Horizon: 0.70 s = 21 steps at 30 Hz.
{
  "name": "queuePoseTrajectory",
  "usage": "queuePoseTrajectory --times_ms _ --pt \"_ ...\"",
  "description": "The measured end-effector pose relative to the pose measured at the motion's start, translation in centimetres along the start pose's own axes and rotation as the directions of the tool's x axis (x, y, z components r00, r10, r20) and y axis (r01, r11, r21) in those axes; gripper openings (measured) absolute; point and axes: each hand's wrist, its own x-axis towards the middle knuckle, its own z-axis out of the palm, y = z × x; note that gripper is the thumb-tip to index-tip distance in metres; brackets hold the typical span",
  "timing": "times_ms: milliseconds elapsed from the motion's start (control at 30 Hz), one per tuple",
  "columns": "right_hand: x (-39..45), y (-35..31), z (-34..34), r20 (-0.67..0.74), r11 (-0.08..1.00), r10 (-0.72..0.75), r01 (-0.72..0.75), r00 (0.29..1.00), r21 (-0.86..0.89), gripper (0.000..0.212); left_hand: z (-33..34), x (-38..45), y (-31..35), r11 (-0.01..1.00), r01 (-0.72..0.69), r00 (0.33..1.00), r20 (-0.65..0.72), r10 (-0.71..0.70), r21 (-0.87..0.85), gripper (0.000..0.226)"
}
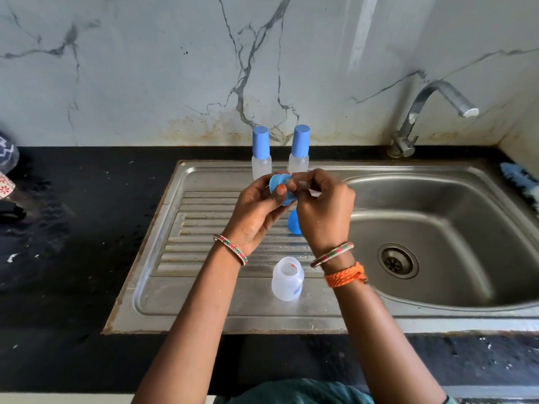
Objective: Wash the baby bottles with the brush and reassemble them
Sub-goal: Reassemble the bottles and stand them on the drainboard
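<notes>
Blue plastic catches the eye first: a screw ring (pixel 280 190) sits between the person's two hands, held up over the ribbed draining board of the steel sink (pixel 204 258). The left hand (pixel 259 211) has its grip curled round the ring, thumb pressed on its face. The right hand (pixel 323 205) pinches something pale and nearly clear, most likely the teat (pixel 293 180), at the ring's centre; its shape is too hidden to be sure.

Just below the wrists an open bottle (pixel 287 279) stands upright on the draining board with no top on it. A loose blue cap (pixel 294 224) stands on the board too, partly behind the right hand. At the back, close to the marble wall, two capped bottles (pixel 261 154) stand side by side, looking already put together. The brush (pixel 520 182) lies at the far right edge of the sink, on the dark bench (pixel 73 228), well apart from the hands. The tap (pixel 431 112) shows no water running.

I'd judge the washing done for this bottle and the reassembly in hand: the teat is being seated through the ring. Next, the ring needs to go squarely onto the open bottle's neck and be twisted tight, one hand steadying the body, then the cap pressed on.
</notes>
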Motion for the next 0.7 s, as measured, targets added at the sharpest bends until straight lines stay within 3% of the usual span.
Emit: queuePoseTrajectory --times_ms 67,167,300,367,400,467,567,633,700 --pt "-1.0 -0.6 0.5 -0.101 0.995 -0.084 0.078 0.991 -0.066 0.019 0.5 0.0 -0.1 1.0 -0.011 1.0 -0.017 0.011 -0.018 0.018" --pt "-1.4 -0.9 0.7 -0.137 0.985 -0.17 0.163 0.976 -0.057 0.031 0.8 -0.2 0.0 0.997 -0.043 0.999 -0.027 0.042 -0.062 0.018" --pt "-1.2 -1.4 0.6 -0.115 0.98 -0.2 0.198 0.973 -0.036 0.022 0.6 -0.4 0.6 0.995 -0.06 0.998 0.003 0.06 -0.082 0.03" --pt "-0.7 -1.2 0.2 -0.022 0.991 -0.104 0.105 0.994 0.083 0.005 -0.1 -0.4 0.8 0.995 -0.045 0.999 0.015 0.046 -0.084 0.044" --pt "-0.3 -1.1 -0.2 0.064 0.99 -0.05 0.041 0.997 0.137 0.008 -0.4 -0.4 1.0 0.996 -0.029 0.999 0.021 0.031 -0.087 0.048" --pt "0.7 -0.7 -1.3 0.238 0.975 0.001 -0.054 0.971 0.214 0.022 -1.0 -0.5 1.3 0.997 0.003 0.999 0.047 0.001 -0.082 0.042" --pt "2.0 -0.6 -2.9 0.421 0.954 -0.024 -0.105 0.907 0.28 0.022 -1.0 -0.6 1.7 0.997 0.005 1.0 0.017 -0.004 -0.072 0.024" --pt "2.0 -0.7 -3.0 0.48 0.961 -0.033 -0.105 0.877 0.257 0.021 -1.0 -0.5 1.5 1.0 -0.012 0.998 -0.056 0.011 -0.023 0.028" --pt "1.5 -0.9 -2.8 0.43 0.987 -0.035 -0.036 0.902 0.155 0.021 -0.7 -0.4 1.5 1.0 0.012 0.998 -0.064 -0.012 -0.012 0.026"
